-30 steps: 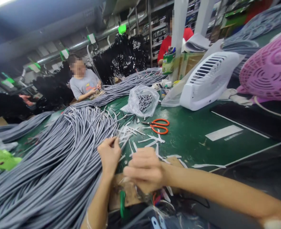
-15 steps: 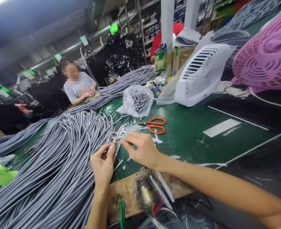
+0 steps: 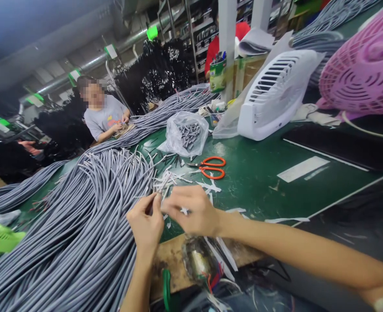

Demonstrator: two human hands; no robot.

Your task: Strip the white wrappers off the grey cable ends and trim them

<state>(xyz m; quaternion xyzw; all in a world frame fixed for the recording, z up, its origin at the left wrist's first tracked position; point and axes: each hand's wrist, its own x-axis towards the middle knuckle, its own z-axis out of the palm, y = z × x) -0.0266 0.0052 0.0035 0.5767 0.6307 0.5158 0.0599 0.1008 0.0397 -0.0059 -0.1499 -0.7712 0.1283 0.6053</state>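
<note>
My left hand (image 3: 147,222) is closed in a pinch at the near end of a thick bundle of grey cables (image 3: 77,229). Between its thumb and forefinger is what looks like a thin cable end, mostly hidden by the fingers. Close against it on the right, my right hand (image 3: 194,211) has its fingertips pressed together, slightly blurred; anything in them is too small to name. White paper-like strips (image 3: 170,178) lie scattered just beyond both hands. Past them rest orange-handled scissors (image 3: 212,167) and a clear plastic bag (image 3: 173,143) of small grey pieces (image 3: 189,135).
A white fan (image 3: 272,99) and a pink fan (image 3: 360,69) stand on the green table (image 3: 250,186) at right. Below my hands is a wooden board (image 3: 170,255) with a small metal device (image 3: 198,262). A co-worker (image 3: 103,112) sits across, beside more cables.
Both hands have come slightly nearer to me, and the left has shifted a little right. They remain pinched close together. The view has tilted slightly.
</note>
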